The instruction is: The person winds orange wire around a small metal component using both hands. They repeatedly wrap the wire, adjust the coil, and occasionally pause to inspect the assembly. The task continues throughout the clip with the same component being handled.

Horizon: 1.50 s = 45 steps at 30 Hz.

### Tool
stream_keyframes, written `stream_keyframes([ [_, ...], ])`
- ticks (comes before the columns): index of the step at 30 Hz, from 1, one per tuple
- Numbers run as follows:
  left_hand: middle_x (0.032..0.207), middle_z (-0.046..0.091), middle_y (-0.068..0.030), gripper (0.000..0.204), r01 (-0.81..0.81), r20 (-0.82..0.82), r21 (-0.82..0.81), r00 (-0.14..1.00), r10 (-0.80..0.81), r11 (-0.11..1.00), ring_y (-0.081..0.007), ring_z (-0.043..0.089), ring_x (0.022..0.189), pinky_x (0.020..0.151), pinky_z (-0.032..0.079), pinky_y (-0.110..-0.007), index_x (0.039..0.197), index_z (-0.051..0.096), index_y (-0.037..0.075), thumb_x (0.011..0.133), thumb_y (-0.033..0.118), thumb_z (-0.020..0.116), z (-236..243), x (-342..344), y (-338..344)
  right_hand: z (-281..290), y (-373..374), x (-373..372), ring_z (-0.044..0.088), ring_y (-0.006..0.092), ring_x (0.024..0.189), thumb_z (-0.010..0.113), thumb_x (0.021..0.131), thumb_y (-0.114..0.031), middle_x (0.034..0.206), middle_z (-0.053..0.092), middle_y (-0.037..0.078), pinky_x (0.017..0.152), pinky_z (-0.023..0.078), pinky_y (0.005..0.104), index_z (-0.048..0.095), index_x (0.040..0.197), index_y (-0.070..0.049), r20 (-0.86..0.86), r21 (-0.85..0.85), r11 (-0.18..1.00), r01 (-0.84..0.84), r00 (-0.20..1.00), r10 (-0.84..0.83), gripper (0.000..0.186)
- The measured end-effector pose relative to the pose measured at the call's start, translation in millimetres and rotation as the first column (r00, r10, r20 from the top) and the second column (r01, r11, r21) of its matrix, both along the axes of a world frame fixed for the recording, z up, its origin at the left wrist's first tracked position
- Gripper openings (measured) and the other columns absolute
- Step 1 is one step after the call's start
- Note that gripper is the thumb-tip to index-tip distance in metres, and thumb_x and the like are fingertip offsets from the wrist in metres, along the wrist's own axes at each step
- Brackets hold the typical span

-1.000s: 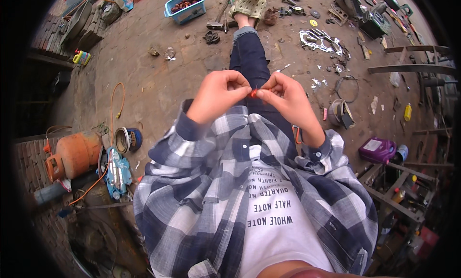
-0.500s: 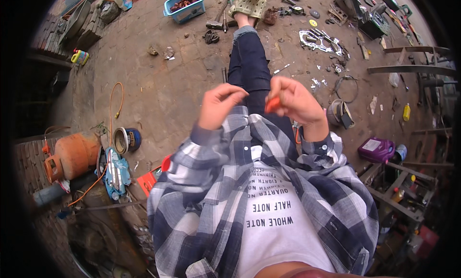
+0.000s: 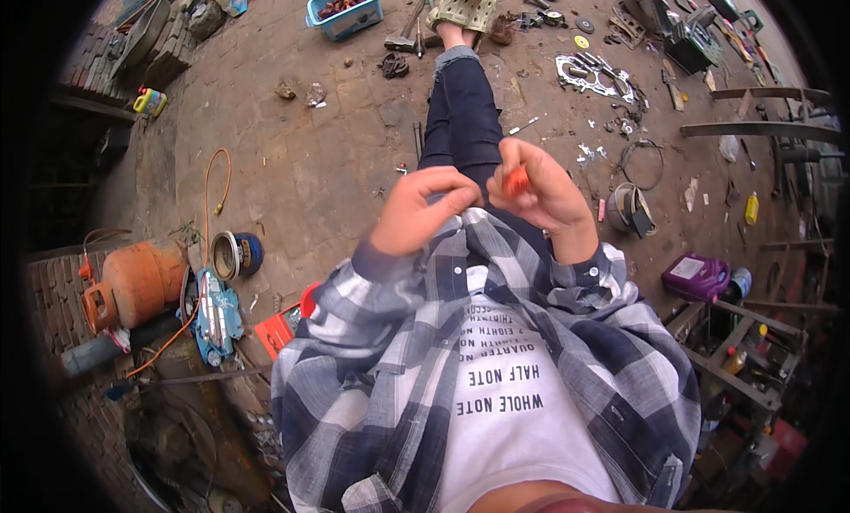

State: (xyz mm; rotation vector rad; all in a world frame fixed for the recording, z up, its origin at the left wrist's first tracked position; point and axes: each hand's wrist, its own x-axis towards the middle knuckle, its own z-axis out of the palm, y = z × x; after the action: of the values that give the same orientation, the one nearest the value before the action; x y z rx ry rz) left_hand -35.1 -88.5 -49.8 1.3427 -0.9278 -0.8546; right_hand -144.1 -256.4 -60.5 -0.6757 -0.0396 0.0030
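Over my lap, my right hand [image 3: 549,190] is closed around a small orange-red piece [image 3: 516,182] that looks ribbed, like a cap; its exact kind I cannot make out. My left hand [image 3: 423,208] is just left of it, thumb and fingers pressed together in a pinch. Whatever sits between those left fingertips, if anything, is too small or hidden to name. The two hands nearly touch at the fingertips. Beneath them lie my dark trousers [image 3: 462,101] and the front of a checked shirt.
A blue basket [image 3: 354,22] of brownish parts and a hammer [image 3: 403,40] lie near my feet. On the right are a metal gasket [image 3: 595,77], a purple jug [image 3: 696,277] and metal frames. An orange gas cylinder [image 3: 146,283] and an open tin [image 3: 235,255] stand at left.
My left hand has moved right and slightly down, closing the gap to my right hand. My right hand has turned a little and keeps hold of the orange-red piece.
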Motion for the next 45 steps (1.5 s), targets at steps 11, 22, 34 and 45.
stream_keyframes([
  [11,0.082,0.061,-0.0032,0.014,-0.038,-0.011,0.024,0.999,0.038,0.999,-0.0096,0.054,0.073,0.067,0.044,-0.024,0.088,0.063,-0.003,0.088,0.010,0.058,7,-11,-7,11,6,3,0.052,0.0056,0.060,0.060,0.089,-0.015,0.067,0.058,0.002,0.055,0.038,0.0181,0.053,0.085,-0.004,-0.092,-0.335,0.892,0.305,0.931,-0.353,0.014],
  [22,0.078,0.060,-0.0006,0.016,0.006,0.018,0.100,1.000,-0.008,0.995,-0.0089,0.053,0.073,0.067,0.042,-0.023,0.086,0.065,-0.002,0.090,0.012,0.057,7,8,9,9,17,5,0.055,0.0051,0.059,0.069,0.083,-0.014,0.064,0.060,0.000,0.053,0.042,0.0183,0.054,0.075,-0.001,-0.003,-0.887,0.390,0.246,0.843,-0.538,0.021],
  [34,0.079,0.059,-0.0013,0.020,-0.096,0.328,0.241,0.945,0.012,0.966,-0.0087,0.051,0.073,0.069,0.041,-0.024,0.081,0.061,-0.002,0.091,0.015,0.056,21,24,12,23,11,-1,0.058,0.0073,0.063,0.066,0.084,-0.011,0.073,0.065,0.006,0.053,0.044,0.0213,0.053,0.077,-0.002,-0.156,-0.907,0.413,-0.080,0.976,-0.153,0.017],
  [45,0.080,0.053,-0.0026,0.019,-0.013,-0.102,0.053,0.995,0.018,0.998,-0.0111,0.051,0.078,0.072,0.040,-0.025,0.080,0.058,-0.001,0.091,0.014,0.054,3,36,16,37,0,-3,0.058,0.0061,0.059,0.068,0.082,-0.009,0.071,0.066,0.007,0.049,0.043,0.0184,0.054,0.078,-0.001,-0.152,-0.600,0.750,-0.279,0.960,0.236,0.017],
])
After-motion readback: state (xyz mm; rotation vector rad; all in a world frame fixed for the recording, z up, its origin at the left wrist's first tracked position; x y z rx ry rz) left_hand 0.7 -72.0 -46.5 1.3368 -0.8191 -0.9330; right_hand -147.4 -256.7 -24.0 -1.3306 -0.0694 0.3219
